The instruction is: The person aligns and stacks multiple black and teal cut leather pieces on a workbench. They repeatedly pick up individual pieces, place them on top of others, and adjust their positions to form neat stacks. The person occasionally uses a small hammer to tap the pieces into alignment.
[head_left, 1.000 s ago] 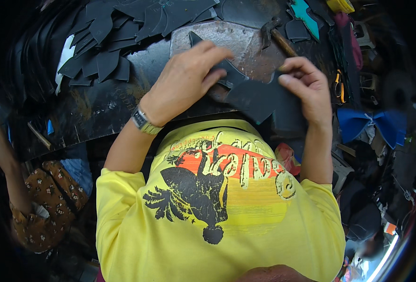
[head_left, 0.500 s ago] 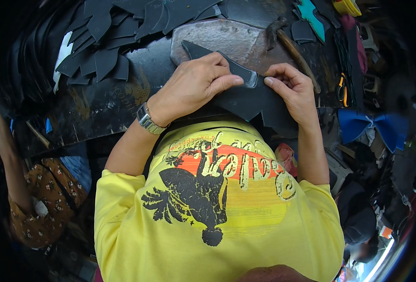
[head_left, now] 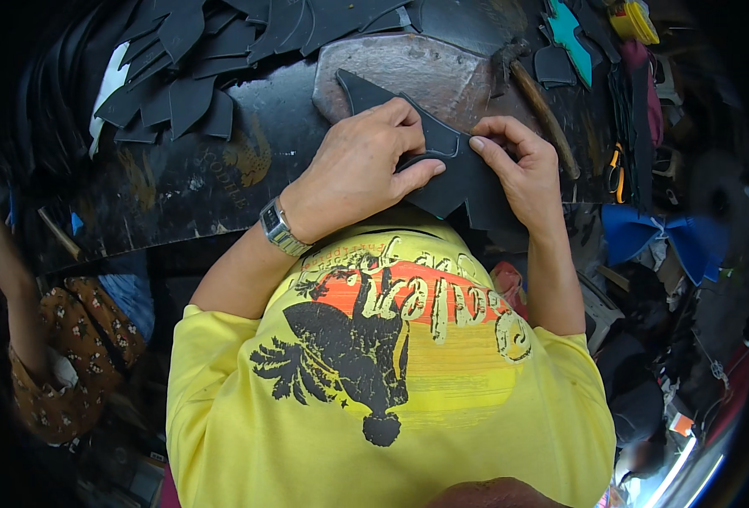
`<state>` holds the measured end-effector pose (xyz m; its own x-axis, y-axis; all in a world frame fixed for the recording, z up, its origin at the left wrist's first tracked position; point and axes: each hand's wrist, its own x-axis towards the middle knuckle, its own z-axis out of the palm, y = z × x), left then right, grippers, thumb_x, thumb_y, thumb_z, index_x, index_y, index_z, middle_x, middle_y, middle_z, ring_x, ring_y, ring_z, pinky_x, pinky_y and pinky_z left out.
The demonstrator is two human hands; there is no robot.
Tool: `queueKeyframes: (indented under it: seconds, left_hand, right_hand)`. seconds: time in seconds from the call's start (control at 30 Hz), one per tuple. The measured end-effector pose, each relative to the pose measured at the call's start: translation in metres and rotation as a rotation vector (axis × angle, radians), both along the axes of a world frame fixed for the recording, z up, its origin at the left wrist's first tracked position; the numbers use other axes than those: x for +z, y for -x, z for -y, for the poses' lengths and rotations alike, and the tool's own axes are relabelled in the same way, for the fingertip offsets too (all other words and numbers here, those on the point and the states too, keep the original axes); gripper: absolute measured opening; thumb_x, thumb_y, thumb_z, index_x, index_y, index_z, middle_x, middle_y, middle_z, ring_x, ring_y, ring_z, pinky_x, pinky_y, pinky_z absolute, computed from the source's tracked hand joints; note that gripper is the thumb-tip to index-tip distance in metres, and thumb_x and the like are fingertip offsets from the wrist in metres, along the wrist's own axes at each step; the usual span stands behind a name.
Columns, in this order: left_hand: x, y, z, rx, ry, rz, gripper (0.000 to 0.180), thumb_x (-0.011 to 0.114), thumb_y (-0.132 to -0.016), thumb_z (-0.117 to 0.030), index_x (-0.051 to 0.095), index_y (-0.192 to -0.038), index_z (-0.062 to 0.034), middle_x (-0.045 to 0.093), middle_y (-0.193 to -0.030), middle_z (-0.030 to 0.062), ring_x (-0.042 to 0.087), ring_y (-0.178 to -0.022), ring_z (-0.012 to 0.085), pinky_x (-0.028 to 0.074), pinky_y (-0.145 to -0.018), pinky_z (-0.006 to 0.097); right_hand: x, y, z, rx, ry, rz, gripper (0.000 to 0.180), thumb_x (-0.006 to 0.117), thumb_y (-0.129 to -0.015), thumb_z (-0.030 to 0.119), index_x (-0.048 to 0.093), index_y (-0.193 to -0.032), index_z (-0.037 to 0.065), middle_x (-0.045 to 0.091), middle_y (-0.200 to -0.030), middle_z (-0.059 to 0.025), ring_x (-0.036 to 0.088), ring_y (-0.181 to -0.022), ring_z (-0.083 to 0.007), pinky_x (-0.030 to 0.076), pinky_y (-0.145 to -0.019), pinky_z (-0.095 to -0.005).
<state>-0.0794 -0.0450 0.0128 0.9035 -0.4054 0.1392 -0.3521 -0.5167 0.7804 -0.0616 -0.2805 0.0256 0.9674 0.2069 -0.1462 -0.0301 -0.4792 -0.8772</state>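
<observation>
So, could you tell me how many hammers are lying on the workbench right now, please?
1. The hammer lies on the bench just beyond the right hand, head near the worn stone slab, wooden handle running toward the person. Others may be hidden under the dark cut pieces.

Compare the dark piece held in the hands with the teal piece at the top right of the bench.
The dark piece is near black; the teal piece is bright blue-green. The dark piece looks much larger than the teal piece. The dark piece is pressed and pinched by the left hand and right hand on the stone slab; the teal piece lies untouched. Both are flat cut shapes.
</observation>
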Motion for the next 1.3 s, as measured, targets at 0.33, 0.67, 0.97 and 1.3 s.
queueKeyframes:
  seconds: [0.33, 0.67, 0.97, 1.3]
  left_hand:
    - [0.0025, -0.0074, 0.0011, -0.018, -0.087, -0.034, 0.028, 0.078, -0.085, -0.027, 0.075, -0.088, 0.0012, 0.064, -0.097, 0.0131, 0.069, -0.084, 0.0320, 0.055, -0.077, 0.042]
    - [-0.0005, -0.0052, 0.0055, 0.006, -0.117, 0.036, 0.026, 0.077, -0.086, -0.023, 0.072, -0.086, 0.0015, 0.060, -0.095, 0.0112, 0.066, -0.080, 0.0292, 0.053, -0.073, 0.040]
    - [-0.0009, -0.0023, 0.0044, -0.003, -0.111, 0.067, 0.024, 0.075, -0.087, -0.022, 0.070, -0.088, 0.0018, 0.059, -0.098, 0.0111, 0.065, -0.087, 0.0306, 0.052, -0.077, 0.041]
    - [-0.0010, 0.0012, 0.0032, 0.005, -0.110, 0.068, 0.024, 0.076, -0.087, -0.020, 0.068, -0.091, 0.0023, 0.058, -0.099, 0.0115, 0.064, -0.091, 0.0309, 0.052, -0.079, 0.041]
  right_hand:
    - [-0.0027, -0.0031, -0.0021, 0.014, 0.076, 0.049, 0.014, 0.073, -0.089, 0.008, 0.071, -0.099, -0.001, 0.068, -0.078, -0.0040, 0.060, -0.071, -0.0091, 0.049, -0.067, -0.0268]
    - [-0.0002, -0.0039, -0.0068, 0.056, 0.172, 0.060, 0.014, 0.073, -0.091, 0.006, 0.070, -0.101, -0.002, 0.068, -0.081, -0.0030, 0.058, -0.072, -0.0076, 0.049, -0.067, -0.0252]
    - [-0.0043, -0.0054, -0.0064, 0.108, 0.224, 0.167, 0.014, 0.074, -0.090, 0.005, 0.070, -0.101, -0.002, 0.070, -0.083, -0.0046, 0.061, -0.074, -0.0086, 0.051, -0.069, -0.0259]
    - [-0.0042, -0.0035, -0.0100, 0.127, 0.267, 0.243, 0.015, 0.077, -0.087, 0.005, 0.072, -0.100, 0.000, 0.071, -0.088, -0.0073, 0.065, -0.078, -0.0163, 0.052, -0.073, -0.0303]
